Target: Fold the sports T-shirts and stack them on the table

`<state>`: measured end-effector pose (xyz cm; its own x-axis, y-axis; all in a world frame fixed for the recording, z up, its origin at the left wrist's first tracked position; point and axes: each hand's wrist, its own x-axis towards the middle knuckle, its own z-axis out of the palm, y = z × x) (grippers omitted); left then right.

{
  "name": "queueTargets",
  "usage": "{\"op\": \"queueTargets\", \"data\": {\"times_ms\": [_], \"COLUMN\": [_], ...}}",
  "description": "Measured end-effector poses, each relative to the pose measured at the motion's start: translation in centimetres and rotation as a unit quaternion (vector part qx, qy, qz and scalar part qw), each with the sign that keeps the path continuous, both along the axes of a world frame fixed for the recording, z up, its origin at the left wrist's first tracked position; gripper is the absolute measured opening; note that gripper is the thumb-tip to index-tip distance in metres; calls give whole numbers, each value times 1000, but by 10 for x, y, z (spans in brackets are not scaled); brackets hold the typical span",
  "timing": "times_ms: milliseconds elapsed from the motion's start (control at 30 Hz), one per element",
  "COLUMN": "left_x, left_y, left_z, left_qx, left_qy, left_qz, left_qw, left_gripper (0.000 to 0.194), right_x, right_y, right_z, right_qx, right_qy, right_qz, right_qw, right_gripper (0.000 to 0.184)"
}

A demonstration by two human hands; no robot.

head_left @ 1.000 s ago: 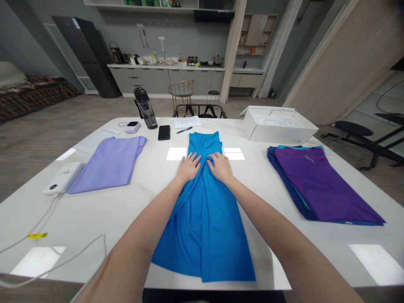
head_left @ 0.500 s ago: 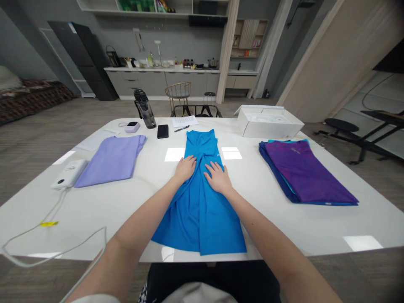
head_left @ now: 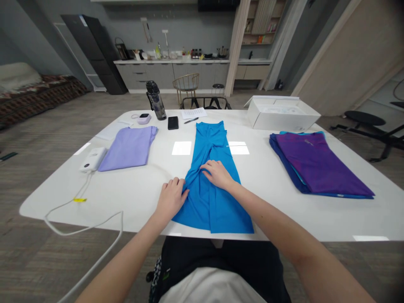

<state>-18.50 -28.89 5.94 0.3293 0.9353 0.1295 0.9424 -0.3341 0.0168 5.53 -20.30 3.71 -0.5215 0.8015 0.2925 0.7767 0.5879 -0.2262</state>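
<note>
A bright blue garment [head_left: 222,206] lies lengthwise on the white table, narrow at the far end and flared towards me. Creases run down its middle, and a small white mark sits on its right side. My left hand [head_left: 171,197] is at the garment's left edge, fingers curled and thumb against the cloth, closed on that edge. Over the middle, my right hand [head_left: 217,174] pinches a fold between thumb and fingers.
A folded lavender garment [head_left: 131,147] lies left, beside a white power strip [head_left: 94,160] with a trailing cable. Folded purple clothing [head_left: 318,164] is stacked right. Farther back are a bottle [head_left: 156,101], a black phone [head_left: 173,123], a pen [head_left: 191,120] and an open white box [head_left: 282,115].
My left hand has moved down and left to the blue garment's edge. The right hand has shifted inward, its fingers drawn together on a fold. The view has tilted down and turned slightly left.
</note>
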Motion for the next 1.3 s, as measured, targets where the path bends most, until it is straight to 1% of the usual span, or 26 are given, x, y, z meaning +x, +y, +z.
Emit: {"op": "queueTargets", "data": {"times_ms": [100, 167, 233, 300, 367, 433, 500, 567, 600, 633, 700, 767, 800, 867, 933, 1000, 1067, 1200, 1267, 1300], "left_x": [-14, -24, -33, -39, -39, -30, -12, 14, 29, 43, 67, 81, 83, 80, 71, 61, 55, 56, 58, 59], "left_y": [-21, -31, -38, -43, -49, -57, -66, -73, -74, -75, -72, -66, -62, -53, -42, -31, -25, -27, -27, -26], "left_z": [1, -1, -2, 0, 9, 24, 41, 52, 54, 54, 46, 35, 30, 25, 23, 21, 15, -2, -6, -7], "left_qx": [12, 14, -2, -35, -65, -86, -107, -132, -145, -156, -183, -223, -247, -281, -272, -237, -217, -197, -177, -165], "left_qy": [26, 36, 30, -8, -90, -195, -277, -310, -311, -304, -287, -280, -283, -300, -316, -311, -277, -191, -182, -186], "left_qz": [36, 63, 80, 86, 78, 52, 5, -57, -88, -115, -154, -181, -193, -218, -230, -232, -247, -310, -325, -322], "left_qw": [999, 997, 996, 996, 991, 976, 955, 940, 935, 933, 928, 916, 906, 885, 880, 891, 903, 910, 911, 914], "left_gripper": [19, 18, 18, 18, 17, 15, 15, 15, 15, 15, 16, 20, 23, 26, 26, 25, 23, 20, 22, 24], "right_x": [-18, -24, -28, -28, -25, -18, -6, 9, 17, 25, 39, 49, 52, 57, 59, 59, 60, 60, 59, 59], "right_y": [-1, -1, 1, 2, 3, 2, 1, -1, -3, -6, -11, -17, -19, -22, -23, -22, -20, -23, -28, -31], "right_z": [2, 2, 3, 5, 10, 16, 24, 29, 30, 30, 25, 16, 12, 5, 3, 3, 4, 1, -1, -1], "right_qx": [-31, -36, -35, -34, -37, -44, -55, -66, -71, -77, -91, -106, -111, -111, -100, -90, -82, -80, -79, -74], "right_qy": [-24, -43, -53, -54, -40, -9, 37, 85, 102, 111, 108, 84, 75, 71, 80, 87, 84, 51, 38, 36], "right_qz": [33, 31, 21, 18, 19, 26, 31, 20, 10, -1, -19, -28, -30, -29, -26, -23, -21, -30, -37, -40], "right_qw": [999, 998, 998, 998, 998, 999, 997, 994, 992, 991, 990, 990, 991, 991, 991, 992, 993, 995, 996, 996], "right_gripper": [25, 24, 23, 21, 20, 19, 19, 19, 18, 18, 18, 19, 19, 20, 21, 22, 23, 23, 25, 28]}}
